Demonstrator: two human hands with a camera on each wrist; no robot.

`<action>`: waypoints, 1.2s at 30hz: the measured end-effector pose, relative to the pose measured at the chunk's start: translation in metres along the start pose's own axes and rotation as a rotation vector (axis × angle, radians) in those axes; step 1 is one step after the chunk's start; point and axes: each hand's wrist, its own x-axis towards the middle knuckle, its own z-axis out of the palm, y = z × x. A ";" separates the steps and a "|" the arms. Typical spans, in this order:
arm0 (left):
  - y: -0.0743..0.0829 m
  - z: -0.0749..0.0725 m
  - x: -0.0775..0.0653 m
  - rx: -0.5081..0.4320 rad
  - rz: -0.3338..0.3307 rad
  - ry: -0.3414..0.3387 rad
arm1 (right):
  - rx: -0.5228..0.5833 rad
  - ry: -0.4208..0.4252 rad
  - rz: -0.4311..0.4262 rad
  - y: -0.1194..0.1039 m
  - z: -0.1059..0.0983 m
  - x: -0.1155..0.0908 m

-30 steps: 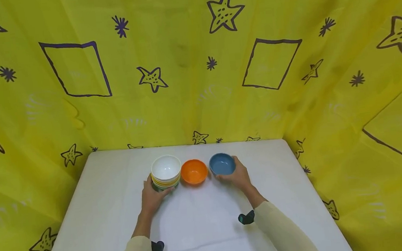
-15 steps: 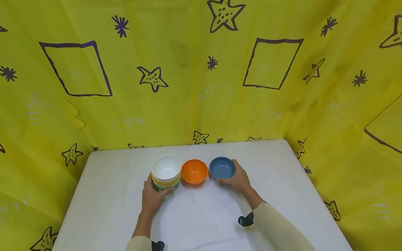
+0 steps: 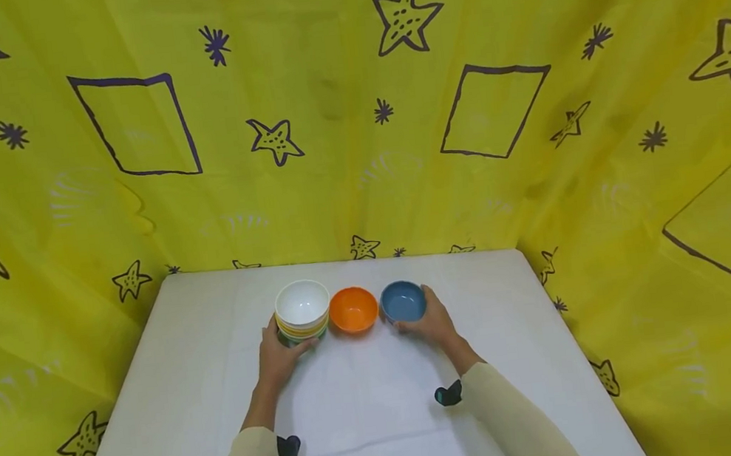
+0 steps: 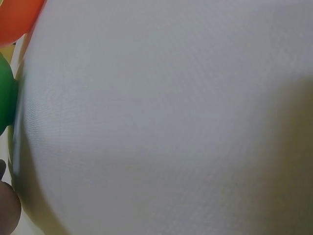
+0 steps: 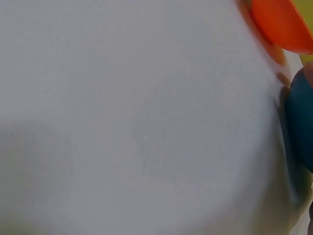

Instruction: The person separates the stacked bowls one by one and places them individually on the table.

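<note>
In the head view my left hand [image 3: 277, 360] curls round a stack of nested bowls, thumb at the front and fingers at the left side. A white bowl [image 3: 302, 304] tops the stack, with yellow rims under it. The green bowl [image 4: 5, 95] at the bottom shows in the left wrist view. My right hand [image 3: 434, 322] grips a blue bowl [image 3: 403, 301], its thumb along the near side. Between the hands an orange bowl [image 3: 353, 310] stands upright, close beside the stack, with a narrow gap to the blue bowl.
All the bowls are near the far edge of a white-covered table [image 3: 363, 399]. A yellow curtain [image 3: 334, 187] with drawn stars and frames encloses the back and sides. Dark wrist cameras [image 3: 448, 394] jut inward from both wrists.
Over the last second my right hand and the blue bowl have shifted slightly nearer to me, level with the orange bowl. The left hand and its stack have stayed put.
</note>
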 end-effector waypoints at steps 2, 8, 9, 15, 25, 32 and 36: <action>0.000 0.001 0.000 0.000 -0.005 0.003 | -0.016 -0.004 0.008 -0.003 -0.003 0.001; 0.000 0.001 0.001 0.000 -0.004 -0.001 | -0.051 0.021 -0.041 -0.026 -0.007 0.012; 0.000 0.000 0.001 -0.001 0.001 -0.002 | -0.057 0.022 -0.056 -0.031 -0.007 0.014; 0.001 -0.001 0.002 0.002 0.025 -0.003 | -0.094 -0.015 -0.123 -0.061 -0.002 0.025; 0.000 -0.002 0.001 -0.006 0.013 0.004 | -0.053 -0.107 -0.218 -0.105 0.016 0.035; 0.002 -0.003 0.001 -0.014 0.011 -0.001 | -0.025 -0.172 -0.250 -0.140 0.035 0.030; 0.000 -0.002 0.000 -0.019 0.006 -0.011 | -0.049 -0.222 -0.248 -0.154 0.044 0.025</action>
